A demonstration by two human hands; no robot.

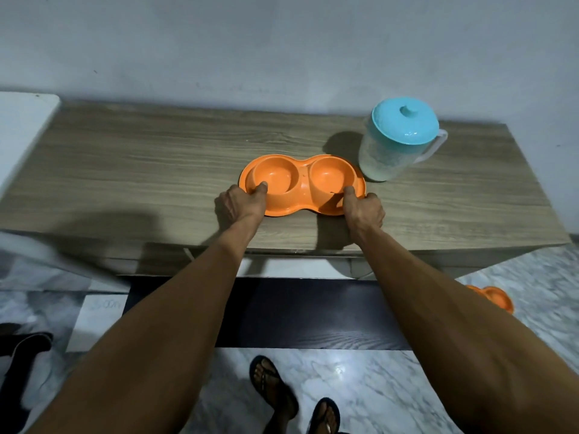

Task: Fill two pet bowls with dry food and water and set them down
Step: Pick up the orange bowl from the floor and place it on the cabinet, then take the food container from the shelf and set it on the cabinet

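Note:
An orange double pet bowl (303, 180) rests on the wooden tabletop (156, 170), both of its round wells empty. My left hand (239, 205) grips its left rim, thumb hooked inside the left well. My right hand (363, 209) grips the right rim, thumb on the edge of the right well. A translucent pitcher with a teal lid (398, 139) stands just right of and behind the bowl, handle pointing right. A second orange pet bowl (495, 300) lies on the floor at the right, partly hidden behind my right forearm.
A grey wall runs close behind the table. A white surface (22, 130) adjoins the table's left end. Below are a marble-patterned floor, a dark mat (297, 311), my sandalled feet (294, 399), and a dark object (18, 349) at the lower left.

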